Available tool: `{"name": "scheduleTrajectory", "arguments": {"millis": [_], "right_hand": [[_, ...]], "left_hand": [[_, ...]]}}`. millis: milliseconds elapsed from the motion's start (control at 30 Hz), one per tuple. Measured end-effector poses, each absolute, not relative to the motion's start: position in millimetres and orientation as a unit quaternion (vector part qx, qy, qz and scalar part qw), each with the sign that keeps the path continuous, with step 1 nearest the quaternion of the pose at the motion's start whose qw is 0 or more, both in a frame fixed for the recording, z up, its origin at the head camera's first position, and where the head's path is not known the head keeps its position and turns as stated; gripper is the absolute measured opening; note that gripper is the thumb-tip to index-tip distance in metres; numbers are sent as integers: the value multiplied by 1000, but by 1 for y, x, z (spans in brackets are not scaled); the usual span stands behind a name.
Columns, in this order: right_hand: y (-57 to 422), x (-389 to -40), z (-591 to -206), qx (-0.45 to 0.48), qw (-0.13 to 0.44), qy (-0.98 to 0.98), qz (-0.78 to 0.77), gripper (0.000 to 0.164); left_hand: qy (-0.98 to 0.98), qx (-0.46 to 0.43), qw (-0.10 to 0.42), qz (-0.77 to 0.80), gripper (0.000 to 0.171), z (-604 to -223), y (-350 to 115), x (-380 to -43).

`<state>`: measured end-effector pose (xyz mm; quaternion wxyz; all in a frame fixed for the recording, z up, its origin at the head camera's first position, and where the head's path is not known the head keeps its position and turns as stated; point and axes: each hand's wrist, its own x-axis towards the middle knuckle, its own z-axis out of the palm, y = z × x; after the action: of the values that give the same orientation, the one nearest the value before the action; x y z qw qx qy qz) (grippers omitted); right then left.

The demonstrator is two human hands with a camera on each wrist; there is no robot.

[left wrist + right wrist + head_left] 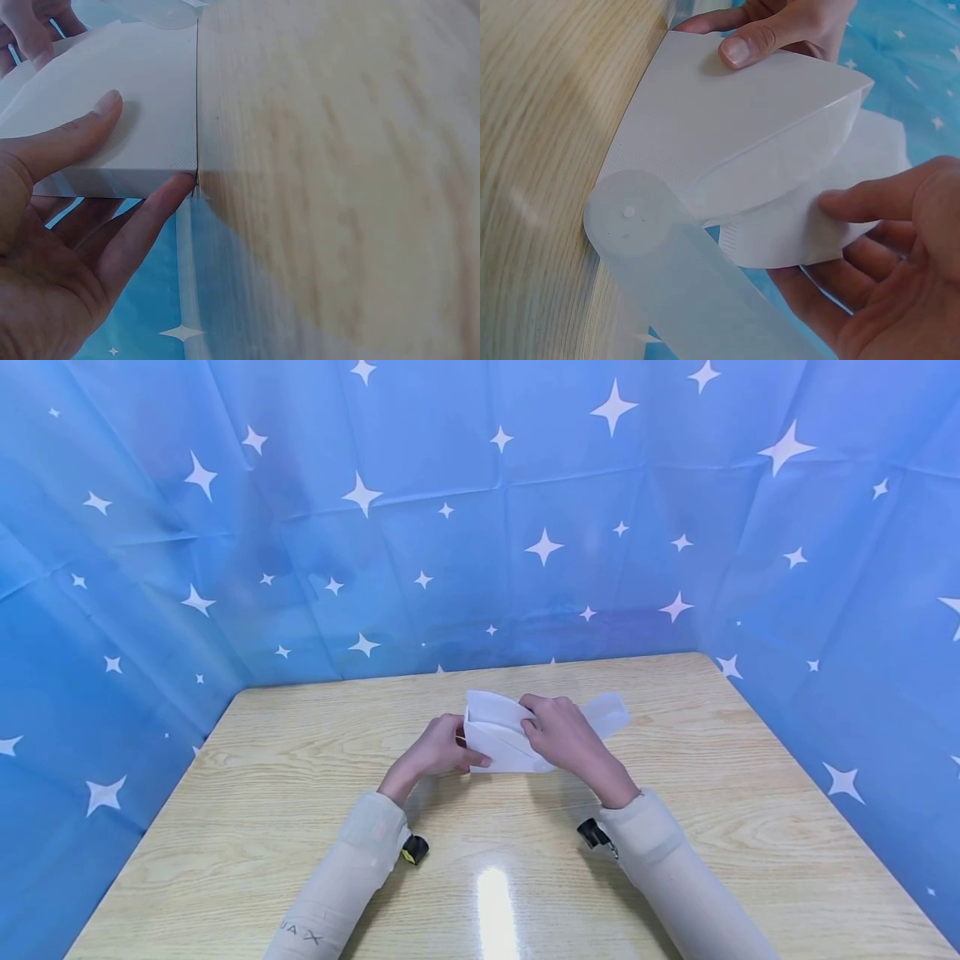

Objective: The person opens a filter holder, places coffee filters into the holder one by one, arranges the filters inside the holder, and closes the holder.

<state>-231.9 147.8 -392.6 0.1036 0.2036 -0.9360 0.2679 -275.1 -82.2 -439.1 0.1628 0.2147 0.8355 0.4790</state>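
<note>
A flat white box point(498, 750) with a slanted, curved opening is held just over the table. My left hand point(441, 747) grips its left end, thumb on the top face and fingers along the side and underneath. At the opening, my right hand point(564, 735) pinches a white paper sheet point(862, 169) between thumb and fingers. The sheet has a crimped edge, like a coffee filter; part of it is hidden behind the box. A frosted translucent lid point(705, 281) is pinned at one corner of the box and swung out to the right.
The light wood table point(262, 827) extends around both arms, with a bright reflection near its front. A blue curtain point(450, 527) with white stars hangs behind it and at both sides. Small black devices point(592, 833) sit at the wrists.
</note>
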Motion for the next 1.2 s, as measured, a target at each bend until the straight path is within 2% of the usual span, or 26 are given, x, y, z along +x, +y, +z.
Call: {"name": "scheduleTrajectory", "arguments": {"millis": [167,467,1200], "right_hand": [[148,-232,-392,205,102,-936,269,16],[148,-232,-394,207,96,-935,271,9],[147,-231,-393,209,85,-933,280,15]], "left_hand": [[834,215,163,482,41,-438,-82,-274],[837,214,163,476,41,-439,-82,-275],[836,214,162,478,41,-441,-82,-276]]}}
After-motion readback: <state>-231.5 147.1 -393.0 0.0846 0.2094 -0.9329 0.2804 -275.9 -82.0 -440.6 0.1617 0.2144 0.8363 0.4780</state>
